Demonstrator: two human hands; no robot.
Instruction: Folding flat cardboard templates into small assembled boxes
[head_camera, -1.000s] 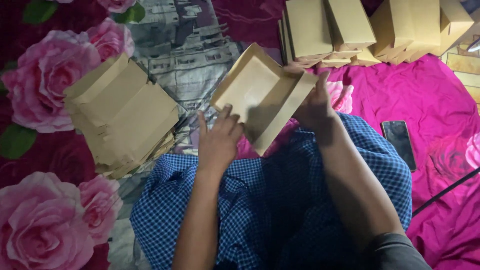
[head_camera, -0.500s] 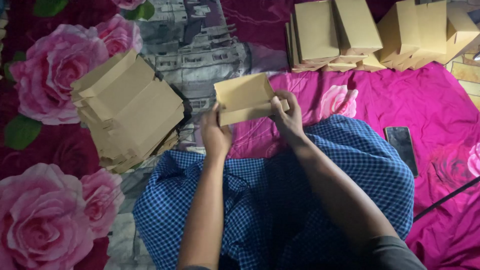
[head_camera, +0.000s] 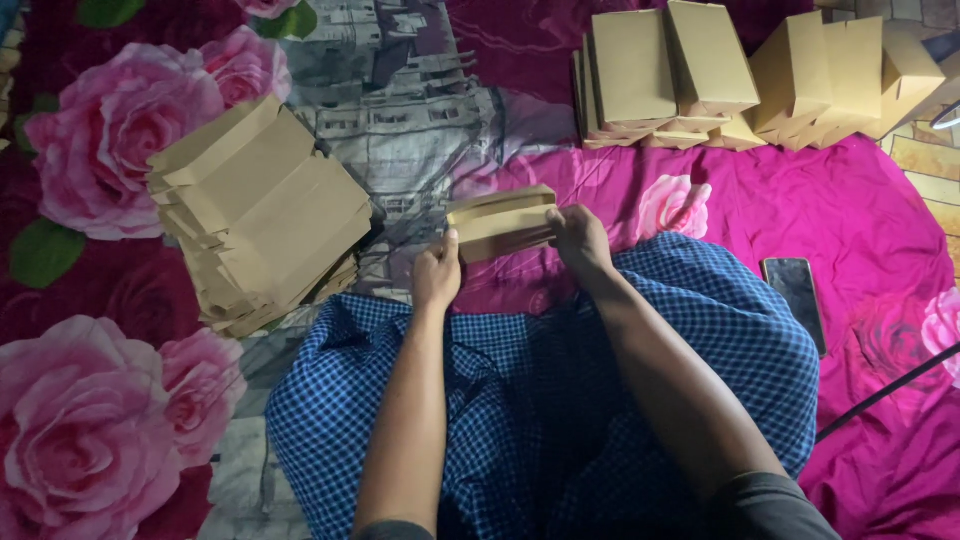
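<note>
A small tan cardboard box is held between both hands above my lap, its long side toward me and its flaps nearly closed. My left hand grips its left end. My right hand grips its right end, fingers curled over the edge. My lap is covered by a blue checked cloth.
A stack of flat tan box blanks lies to the left on a rose-patterned cloth. Several folded tan boxes stand in a row at the back right. A dark phone lies on the pink cloth at right, near a black cable.
The box was open and tilted up a second ago. Its flaps have been folded in, and both hands have lowered it and turned it level.
</note>
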